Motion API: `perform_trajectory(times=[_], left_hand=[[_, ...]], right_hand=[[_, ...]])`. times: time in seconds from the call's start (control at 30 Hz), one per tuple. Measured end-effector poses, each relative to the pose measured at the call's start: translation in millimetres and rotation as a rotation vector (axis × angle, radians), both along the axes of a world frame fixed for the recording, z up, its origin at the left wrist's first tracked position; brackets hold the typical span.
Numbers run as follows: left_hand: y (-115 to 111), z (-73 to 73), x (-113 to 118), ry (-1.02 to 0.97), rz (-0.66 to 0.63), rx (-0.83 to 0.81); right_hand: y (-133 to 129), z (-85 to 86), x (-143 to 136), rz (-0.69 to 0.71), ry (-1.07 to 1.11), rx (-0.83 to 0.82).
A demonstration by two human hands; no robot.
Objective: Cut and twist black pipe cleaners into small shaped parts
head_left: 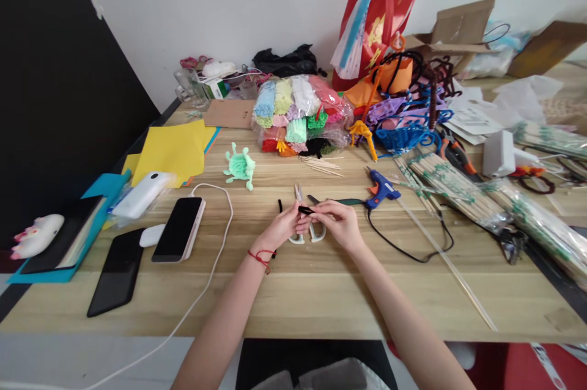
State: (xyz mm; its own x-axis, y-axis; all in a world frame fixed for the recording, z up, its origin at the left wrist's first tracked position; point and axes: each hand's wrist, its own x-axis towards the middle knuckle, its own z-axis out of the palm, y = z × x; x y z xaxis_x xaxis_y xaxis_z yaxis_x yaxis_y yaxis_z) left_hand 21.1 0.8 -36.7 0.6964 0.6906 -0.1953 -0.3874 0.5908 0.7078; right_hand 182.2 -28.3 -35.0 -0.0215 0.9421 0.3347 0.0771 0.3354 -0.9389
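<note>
My left hand (288, 223) and my right hand (340, 223) meet above the middle of the table. Both are closed, with their fingertips pinching a short black pipe cleaner (306, 210) between them. White-handled scissors (317, 233) lie beneath my hands, blades pointing away from me and partly hidden by the fingers. Another black strip (280, 205) shows beside my left hand. A mint-green fuzzy figure (240, 165) with several knobbed arms rests farther back to the left. To the right of my right hand lies a blue glue gun (381, 188).
Bagged coloured pipe cleaner bundles (296, 130) and loose wooden sticks (322, 165) lie behind my hands. A clear glue stick (447, 264) and packed sticks (443, 176) occupy the right. A phone (180, 228), power bank (144, 194) and white cable (224, 237) are left.
</note>
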Motion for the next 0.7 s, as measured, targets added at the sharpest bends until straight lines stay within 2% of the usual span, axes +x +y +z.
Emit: perform_trajectory(times=[0.3, 0.43, 0.7], left_hand=[[-2.4, -1.7, 3.0, -0.024, 0.065, 0.029], [-0.5, -5.3, 2.0, 0.053, 0.196, 0.175], [1.2, -5.9, 0.6, 0.432, 0.45, 0.543]], right_hand=[[1.5, -3.8, 0.2, -0.031, -0.076, 0.129], [1.1, -2.7, -0.4, -0.046, -0.069, 0.139], [0.7, -0.7, 0.1, -0.094, -0.1, 0.15]])
